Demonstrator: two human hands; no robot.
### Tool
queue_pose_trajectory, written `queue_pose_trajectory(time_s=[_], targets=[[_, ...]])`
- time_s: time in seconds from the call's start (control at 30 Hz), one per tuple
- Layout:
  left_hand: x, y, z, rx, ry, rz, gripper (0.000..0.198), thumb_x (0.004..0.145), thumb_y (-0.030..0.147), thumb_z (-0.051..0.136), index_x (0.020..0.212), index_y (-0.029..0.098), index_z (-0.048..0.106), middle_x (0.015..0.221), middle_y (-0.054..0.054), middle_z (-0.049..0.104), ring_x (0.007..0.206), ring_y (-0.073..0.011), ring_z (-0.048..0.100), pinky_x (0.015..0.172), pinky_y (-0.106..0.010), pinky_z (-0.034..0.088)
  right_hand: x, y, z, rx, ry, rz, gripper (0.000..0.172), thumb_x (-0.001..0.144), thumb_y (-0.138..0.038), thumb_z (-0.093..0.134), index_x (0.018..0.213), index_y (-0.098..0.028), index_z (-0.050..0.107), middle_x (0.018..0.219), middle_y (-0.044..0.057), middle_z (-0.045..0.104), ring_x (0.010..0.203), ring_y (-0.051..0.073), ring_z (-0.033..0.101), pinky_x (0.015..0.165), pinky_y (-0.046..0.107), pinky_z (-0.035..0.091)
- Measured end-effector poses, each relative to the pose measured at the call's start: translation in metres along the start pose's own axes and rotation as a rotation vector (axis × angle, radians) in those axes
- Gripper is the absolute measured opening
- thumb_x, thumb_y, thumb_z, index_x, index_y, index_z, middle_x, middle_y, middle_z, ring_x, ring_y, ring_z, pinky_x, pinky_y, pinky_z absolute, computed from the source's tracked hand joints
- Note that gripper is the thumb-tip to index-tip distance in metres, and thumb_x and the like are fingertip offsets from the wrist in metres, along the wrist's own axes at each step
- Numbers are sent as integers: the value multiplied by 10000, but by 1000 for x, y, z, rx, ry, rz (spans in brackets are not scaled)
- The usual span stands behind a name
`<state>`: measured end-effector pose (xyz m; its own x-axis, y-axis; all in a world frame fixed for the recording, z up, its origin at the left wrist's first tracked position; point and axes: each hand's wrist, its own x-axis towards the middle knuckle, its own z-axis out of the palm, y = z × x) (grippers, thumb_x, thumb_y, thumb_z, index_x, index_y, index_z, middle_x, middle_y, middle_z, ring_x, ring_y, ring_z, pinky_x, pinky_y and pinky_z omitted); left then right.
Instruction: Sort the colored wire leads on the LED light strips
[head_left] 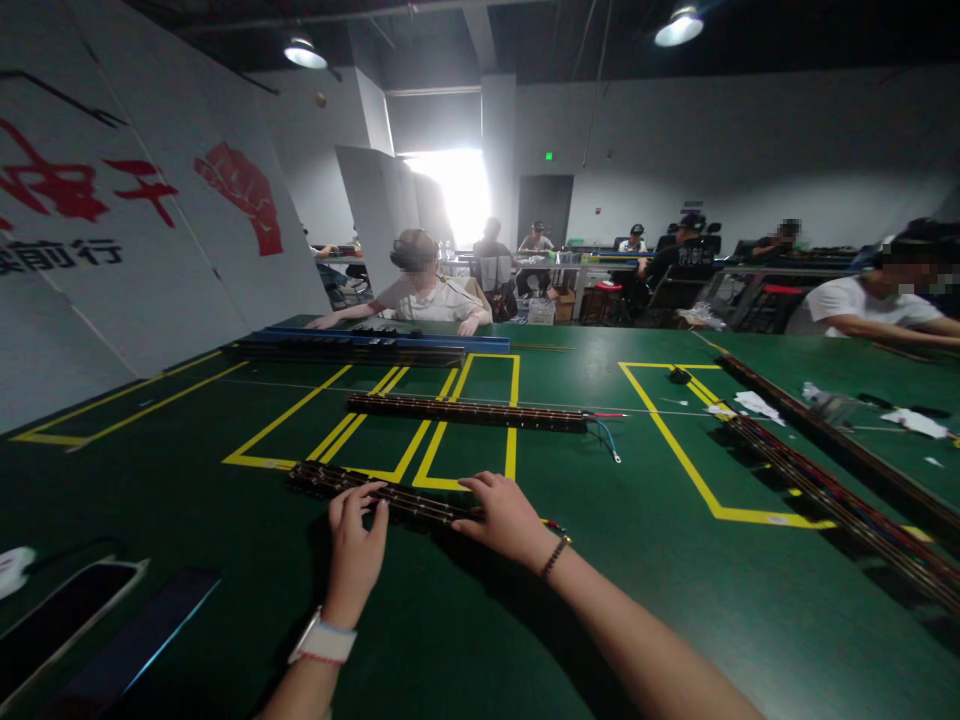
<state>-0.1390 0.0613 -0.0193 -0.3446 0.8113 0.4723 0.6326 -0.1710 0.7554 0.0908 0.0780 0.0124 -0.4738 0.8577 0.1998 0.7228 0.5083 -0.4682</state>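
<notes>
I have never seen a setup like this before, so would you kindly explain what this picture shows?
There is no machine at work here: you are looking at a person's two bare hands, seen by a camera worn on that person's head, looking forward and down. The left hand and the right hand are both on one long, dark bar with thin copper-coloured lines along it; how firmly they grip it is hard to tell. It lies on a large green tabletop marked with yellow tape outlines. Just beyond is a similar dark bar with red and blue wire ends. Two dark, flat rectangular devices lie at lower left, one of them here. Across the table sits a co-worker in a white shirt.
</notes>
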Motion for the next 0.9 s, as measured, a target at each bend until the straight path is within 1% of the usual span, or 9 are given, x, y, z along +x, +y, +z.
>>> queue_pose_trajectory(time_s=[0.07,0.13,0.27,0.4,0.5,0.63,0.73,0.8,0.9], targets=[[-2,5,2,-34,-38,7,362,802,424,483,1030,164,590,1097,-103,481,924,-222,557,901,-437,485,-17,18,-12,24,-20,35,598,763,-459,678,1280,-197,534,1188,106,575,1064,251,533,929,364,406],[-7,14,5,-95,-139,-12,339,812,428,485,1014,176,589,1046,-90,531,902,-215,564,867,-411,487,-32,34,-17,12,-37,66,626,729,-464,709,1269,-193,546,1171,109,578,1053,258,524,926,372,401],[-26,45,17,-260,-506,-138,309,834,451,476,937,187,600,833,-35,596,760,-174,586,703,-304,489,-48,50,-11,-19,-70,114,621,667,-461,758,1210,-209,589,1097,92,594,1022,262,508,903,380,392],[-49,78,33,-401,-843,-237,304,853,427,457,903,162,599,755,-11,581,621,-120,554,576,-240,425,-48,54,-2,3,-95,117,427,692,-395,744,1063,-200,660,990,71,622,950,233,531,842,336,408],[-65,92,46,-497,-1054,-319,301,851,407,462,901,138,587,749,-17,587,582,-111,561,520,-223,378,-46,58,-1,109,-122,100,287,729,-309,698,981,-173,679,945,65,628,856,185,556,753,272,433],[-83,95,65,-619,-1188,-561,308,835,412,478,931,126,540,772,-44,612,588,-124,602,544,-235,395,-45,65,-6,287,-212,115,206,745,-194,633,944,-160,673,858,31,660,747,139,574,650,221,436],[-94,93,77,-767,-1204,-756,364,808,465,532,971,146,468,845,-68,630,599,-144,631,580,-264,422,-46,67,-10,432,-299,146,188,790,-201,585,955,-165,670,796,7,682,683,126,596,594,207,439],[-98,94,82,-853,-1148,-849,391,813,492,536,985,156,435,873,-83,636,638,-165,652,621,-288,442,-49,65,-11,412,-262,121,188,810,-179,557,951,-172,681,806,12,689,702,130,611,620,211,449],[-98,99,86,-937,-1078,-927,364,861,474,483,1006,144,432,878,-99,643,708,-188,670,695,-319,465,-53,59,-12,203,-116,45,214,812,-114,534,928,-187,698,858,26,681,777,137,613,691,216,440]])
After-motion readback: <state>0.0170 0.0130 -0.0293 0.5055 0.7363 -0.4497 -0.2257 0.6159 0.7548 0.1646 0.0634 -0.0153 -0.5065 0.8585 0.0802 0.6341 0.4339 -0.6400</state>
